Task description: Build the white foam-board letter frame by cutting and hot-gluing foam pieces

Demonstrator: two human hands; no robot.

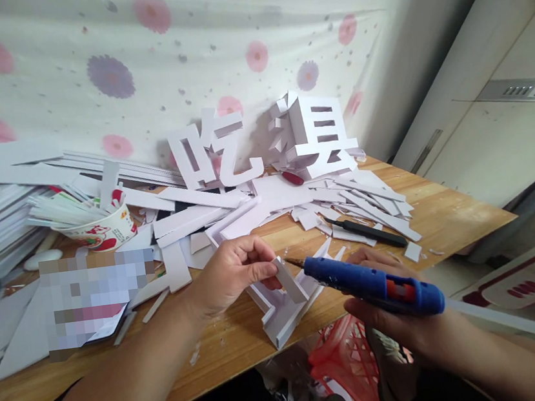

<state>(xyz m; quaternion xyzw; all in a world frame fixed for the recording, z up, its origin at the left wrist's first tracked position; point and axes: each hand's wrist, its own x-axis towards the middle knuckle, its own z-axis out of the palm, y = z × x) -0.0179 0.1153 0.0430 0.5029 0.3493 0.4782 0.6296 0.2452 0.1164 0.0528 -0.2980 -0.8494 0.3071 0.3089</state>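
Between thumb and fingers, my left hand (242, 272) pinches a small white foam board strip (290, 281). The strip stands tilted over a white foam board letter (282, 322) with raised side walls, lying near the table's front edge. I cannot tell whether the strip touches it. My right hand (392, 302) is wrapped round a blue hot glue gun (372, 282), its nozzle pointing left, close to the strip's upper end. A long glue stick (521, 319) sticks out of the gun's back. Part of the letter is hidden behind my hands.
Finished white characters (212, 149) lean against the flowered wall cloth. White offcuts and a black utility knife (369, 230) lie on the wooden table (448, 201). A paper cup (105, 230) of glue sticks stands left, near a blurred-out area. Below the edge is a red basket (340, 354).
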